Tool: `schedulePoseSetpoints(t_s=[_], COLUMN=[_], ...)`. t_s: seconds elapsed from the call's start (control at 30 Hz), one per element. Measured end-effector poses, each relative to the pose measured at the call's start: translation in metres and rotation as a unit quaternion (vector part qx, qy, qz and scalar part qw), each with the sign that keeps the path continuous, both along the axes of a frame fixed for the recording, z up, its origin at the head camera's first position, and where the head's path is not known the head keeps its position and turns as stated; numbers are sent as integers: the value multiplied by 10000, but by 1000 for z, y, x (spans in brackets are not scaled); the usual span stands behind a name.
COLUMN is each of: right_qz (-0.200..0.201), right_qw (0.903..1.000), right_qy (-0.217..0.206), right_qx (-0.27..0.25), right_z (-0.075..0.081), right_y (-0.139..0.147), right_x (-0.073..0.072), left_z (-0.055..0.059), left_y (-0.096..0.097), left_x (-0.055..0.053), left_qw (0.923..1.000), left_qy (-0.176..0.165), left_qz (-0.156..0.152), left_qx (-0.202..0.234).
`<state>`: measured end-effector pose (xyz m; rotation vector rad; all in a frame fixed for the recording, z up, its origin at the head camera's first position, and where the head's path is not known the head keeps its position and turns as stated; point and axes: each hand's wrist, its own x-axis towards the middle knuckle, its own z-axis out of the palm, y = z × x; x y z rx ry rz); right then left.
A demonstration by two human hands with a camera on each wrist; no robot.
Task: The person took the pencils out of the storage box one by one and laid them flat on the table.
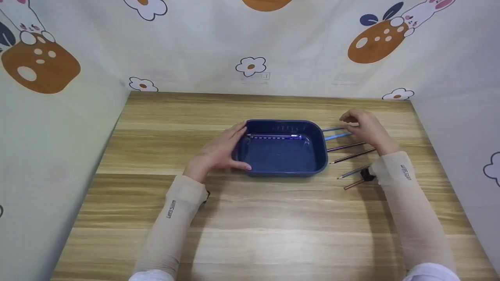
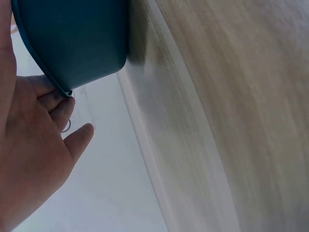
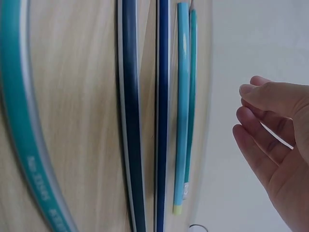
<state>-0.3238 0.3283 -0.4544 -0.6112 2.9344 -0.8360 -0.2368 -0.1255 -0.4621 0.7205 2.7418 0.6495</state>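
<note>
A dark blue plastic container stands on the table, with a couple of purplish pencils lying inside along its far side. My left hand grips its left end, thumb at the near corner and fingers at the far corner; the left wrist view shows fingertips against the container's rim. To the right of the container lie several pencils in a spread row, among them a light blue pencil and a dark blue pencil. Above their far ends hovers my right hand, loosely curled and holding nothing.
The wood-grain table is bounded by a patterned curtain behind and at both sides. A small black wrist camera on the right sleeve hides part of the nearer pencils.
</note>
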Motion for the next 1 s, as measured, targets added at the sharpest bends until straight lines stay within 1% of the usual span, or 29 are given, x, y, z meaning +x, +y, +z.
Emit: schedulePoseSetpoints(t_s=[0.2, 0.5, 0.73, 0.83, 1.0], right_qz=[217, 409, 486, 532, 711], right_qw=[9990, 9972, 9943, 9934, 9925], right_qy=[341, 459, 749, 776, 707], right_qx=[-181, -434, -577, -660, -706], right_z=[2, 6, 8, 9, 12], right_y=[-5, -13, -23, -28, -41], right_x=[7, 20, 30, 34, 41], left_z=[0, -1, -1, -1, -2], left_y=[-1, -1, 0, 0, -1], left_x=[-2, -2, -2, -2, -1], left_qw=[9998, 9997, 9997, 9997, 9998], left_qy=[110, 132, 112, 106, 110], left_qz=[-151, -162, -147, -140, -135], left_qx=[-77, -122, -165, -154, -118])
